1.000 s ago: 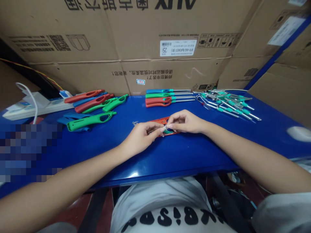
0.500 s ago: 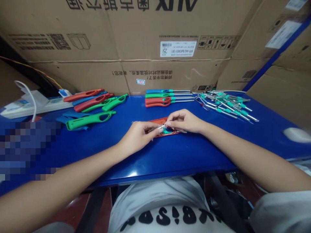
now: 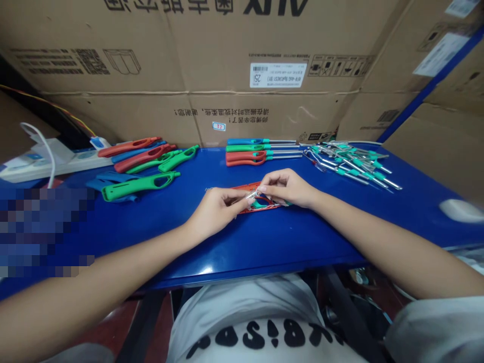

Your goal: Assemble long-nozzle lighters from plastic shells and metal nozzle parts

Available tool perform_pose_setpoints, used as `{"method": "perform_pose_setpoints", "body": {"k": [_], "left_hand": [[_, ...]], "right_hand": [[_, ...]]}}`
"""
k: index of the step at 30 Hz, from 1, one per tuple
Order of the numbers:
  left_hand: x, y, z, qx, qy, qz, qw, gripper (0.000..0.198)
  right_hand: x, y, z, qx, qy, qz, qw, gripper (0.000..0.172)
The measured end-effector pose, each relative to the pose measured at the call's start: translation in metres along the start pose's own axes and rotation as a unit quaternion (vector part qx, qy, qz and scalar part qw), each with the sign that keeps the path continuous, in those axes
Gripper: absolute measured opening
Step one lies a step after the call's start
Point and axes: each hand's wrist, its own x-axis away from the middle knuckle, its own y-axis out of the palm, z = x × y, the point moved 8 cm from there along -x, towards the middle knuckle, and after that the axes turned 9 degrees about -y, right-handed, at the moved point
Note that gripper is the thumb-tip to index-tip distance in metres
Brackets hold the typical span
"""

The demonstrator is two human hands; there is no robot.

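An orange-red lighter shell half (image 3: pixel 245 187) lies on the table under both hands, with a green piece (image 3: pixel 259 203) and thin wires inside. Between the thumb and fingers of my left hand (image 3: pixel 219 207) is a small shiny, silvery part (image 3: pixel 251 194), held just over the shell; its exact kind cannot be made out. My right hand (image 3: pixel 287 186) is closed in a pinch at the right end of that same part, fingertips touching it. Its curled fingers and the left hand hide much of the shell.
Assembled lighters (image 3: pixel 245 159) with metal tubes lie behind the hands. Metal tubes with green fittings (image 3: pixel 355 164) are piled at right, near a white mouse-like object (image 3: pixel 459 210). Coloured shells (image 3: pixel 139 186) and a power strip (image 3: pixel 75 162) are at left. Cardboard (image 3: pixel 212 60) walls the back.
Both hands stay over the shell. The silvery part has turned slightly in the fingers, and the right fingertips have shifted a little at its end.
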Motion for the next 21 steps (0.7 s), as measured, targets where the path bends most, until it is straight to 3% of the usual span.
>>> {"method": "perform_pose_setpoints", "body": {"k": [10,21], "left_hand": [[-0.0004,0.0054,-0.0083,-0.001,0.013,-0.008,1.000,0.036],[-0.0028,0.0025,-0.0049,0.023,-0.007,-0.011,1.000,0.036]], "right_hand": [[0.0019,0.0020,-0.0012,0.034,0.007,0.005,0.999,0.036],[-0.0005,-0.0005,0.0039,-0.011,0.026,-0.011,1.000,0.035]]}}
